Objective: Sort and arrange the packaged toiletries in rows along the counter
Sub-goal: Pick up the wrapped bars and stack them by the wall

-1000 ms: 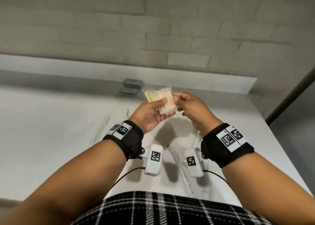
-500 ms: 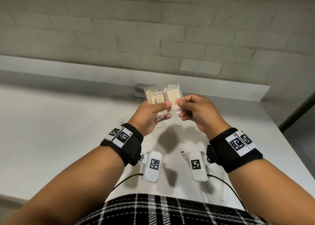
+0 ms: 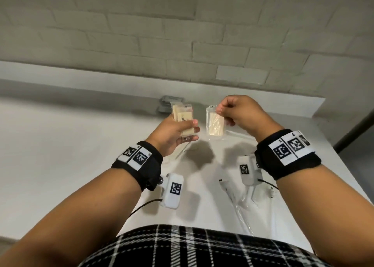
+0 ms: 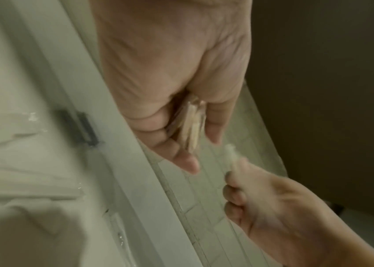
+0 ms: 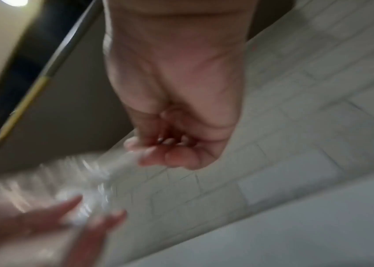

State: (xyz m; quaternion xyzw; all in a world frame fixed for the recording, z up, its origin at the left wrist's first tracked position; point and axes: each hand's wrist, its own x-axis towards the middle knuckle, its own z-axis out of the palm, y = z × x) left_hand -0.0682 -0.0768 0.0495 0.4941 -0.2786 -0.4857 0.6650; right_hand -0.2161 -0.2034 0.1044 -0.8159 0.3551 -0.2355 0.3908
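My left hand point(image 3: 178, 131) holds a small stack of clear-wrapped beige packets point(image 3: 183, 119) between thumb and fingers above the white counter point(image 3: 60, 155). In the left wrist view the stack point(image 4: 191, 126) shows edge-on in the grip. My right hand point(image 3: 232, 111) pinches the top edge of one more clear packet with a beige pad point(image 3: 215, 124), which hangs down a short way to the right of the stack. The right wrist view is blurred; that packet point(image 5: 83, 180) shows as a pale smear below my right fingers point(image 5: 172, 155).
Dark grey flat packs point(image 3: 171, 103) are stacked at the back of the counter by the wall ledge. Long clear-wrapped items point(image 3: 240, 204) lie near the front edge on the right, and another point(image 3: 184, 149) under my left hand. A dark pole point(image 3: 356, 133) stands at the counter's right end.
My right hand has pulled one packet off the stack and carried it to the right. The hands, together a second ago, are now apart. The view has shifted up slightly.
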